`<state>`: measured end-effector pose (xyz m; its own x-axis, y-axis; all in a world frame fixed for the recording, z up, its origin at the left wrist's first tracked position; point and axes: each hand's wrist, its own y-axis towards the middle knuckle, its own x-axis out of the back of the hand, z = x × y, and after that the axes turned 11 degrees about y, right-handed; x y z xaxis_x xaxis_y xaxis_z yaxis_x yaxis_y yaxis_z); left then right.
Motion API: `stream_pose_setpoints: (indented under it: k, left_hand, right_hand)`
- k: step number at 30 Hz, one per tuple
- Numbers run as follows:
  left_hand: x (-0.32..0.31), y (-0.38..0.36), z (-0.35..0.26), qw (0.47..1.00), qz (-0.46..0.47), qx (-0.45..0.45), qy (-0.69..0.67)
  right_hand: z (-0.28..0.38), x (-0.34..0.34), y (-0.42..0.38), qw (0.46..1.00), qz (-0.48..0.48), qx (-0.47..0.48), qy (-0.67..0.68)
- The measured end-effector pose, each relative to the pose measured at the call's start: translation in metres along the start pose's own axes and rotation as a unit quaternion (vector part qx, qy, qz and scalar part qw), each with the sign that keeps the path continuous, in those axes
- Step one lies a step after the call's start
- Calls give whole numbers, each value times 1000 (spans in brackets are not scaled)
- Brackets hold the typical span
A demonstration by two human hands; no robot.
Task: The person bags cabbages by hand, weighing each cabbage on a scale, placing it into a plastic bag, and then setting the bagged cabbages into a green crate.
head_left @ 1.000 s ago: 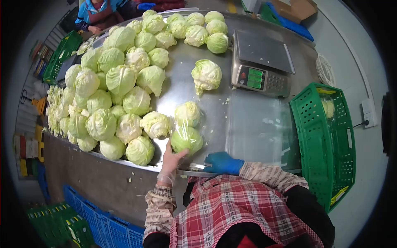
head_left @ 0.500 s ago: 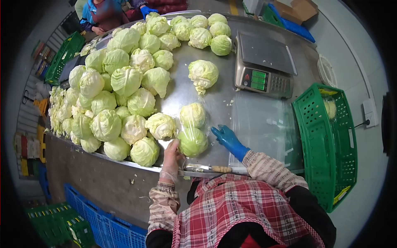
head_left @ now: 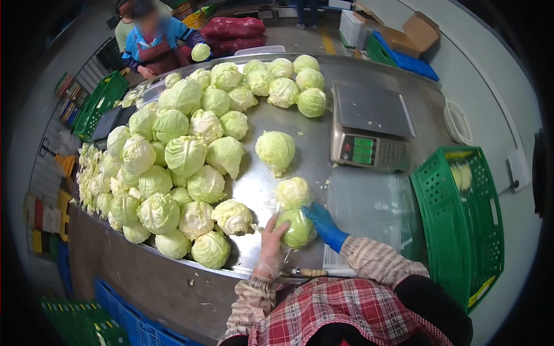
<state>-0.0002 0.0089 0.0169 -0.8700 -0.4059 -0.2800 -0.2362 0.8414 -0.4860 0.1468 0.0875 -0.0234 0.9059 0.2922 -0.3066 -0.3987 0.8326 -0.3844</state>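
My left hand (head_left: 271, 237) and blue-gloved right hand (head_left: 321, 222) close around one cabbage (head_left: 295, 228) sheathed in clear film, fingers pressed to its opposite sides, on the steel table (head_left: 306, 147) just in front of the scale (head_left: 369, 130). Judged from this, wrapping of this head is nearly finished. A knife (head_left: 306, 272) lies at the table edge nearer me than the scale. The heap of bare cabbages (head_left: 184, 155) left of the scale awaits wrapping; the green crate (head_left: 461, 219) right of it holds one.
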Motion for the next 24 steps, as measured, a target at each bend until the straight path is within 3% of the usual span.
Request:
stream_pose_setpoints:
  k: [2,4,6,8,9,10,11,12,13,14,15,16,17,18,19,21,23,24]
  left_hand:
    - [-13,22,-5,1000,8,5,1]
    - [-27,50,-7,996,77,-20,39]
    - [-44,56,-11,997,60,-4,50]
    - [-30,45,-15,997,32,9,65]
    - [-19,35,-16,965,-17,-88,246]
    - [-8,28,-20,889,-60,-175,420]
    - [12,16,-35,838,-115,-218,487]
    - [39,4,-50,777,-162,-255,552]
    - [60,0,-59,696,-278,-359,557]
    - [77,2,-72,620,-322,-354,622]
    - [88,2,-81,534,-369,-347,676]
    - [90,-1,-79,554,-319,-300,708]
    - [90,-2,-71,570,-271,-249,734]
    - [92,-2,-64,499,-276,-309,761]
    - [103,-9,-62,572,-235,-314,721]
    - [127,-32,-105,524,-380,-380,661]
    - [166,-47,-150,484,-529,-379,584]
    - [203,-46,-156,551,-578,-317,511]
  right_hand:
    - [1,14,9,999,-38,5,19]
    - [11,30,23,993,-46,97,48]
    - [22,42,37,984,-143,108,-3]
    - [36,45,24,968,-176,164,-67]
    - [49,37,10,972,-162,157,-68]
    - [61,33,-11,924,-136,278,-225]
    - [66,32,-28,837,-106,387,-371]
    - [60,28,-41,876,-6,317,-362]
    - [52,17,-52,902,90,245,-344]
    - [41,5,-53,906,87,242,-336]
    - [28,-11,-48,907,159,178,-348]
    - [21,-26,-42,896,236,119,-357]
    - [21,-39,-36,893,250,129,-353]
    - [22,-51,-30,896,261,101,-346]
    - [24,-61,-24,898,270,73,-341]
    - [31,-74,-19,905,267,85,-320]
    - [37,-83,-8,884,292,31,-364]
    - [46,-100,-4,868,326,74,-367]
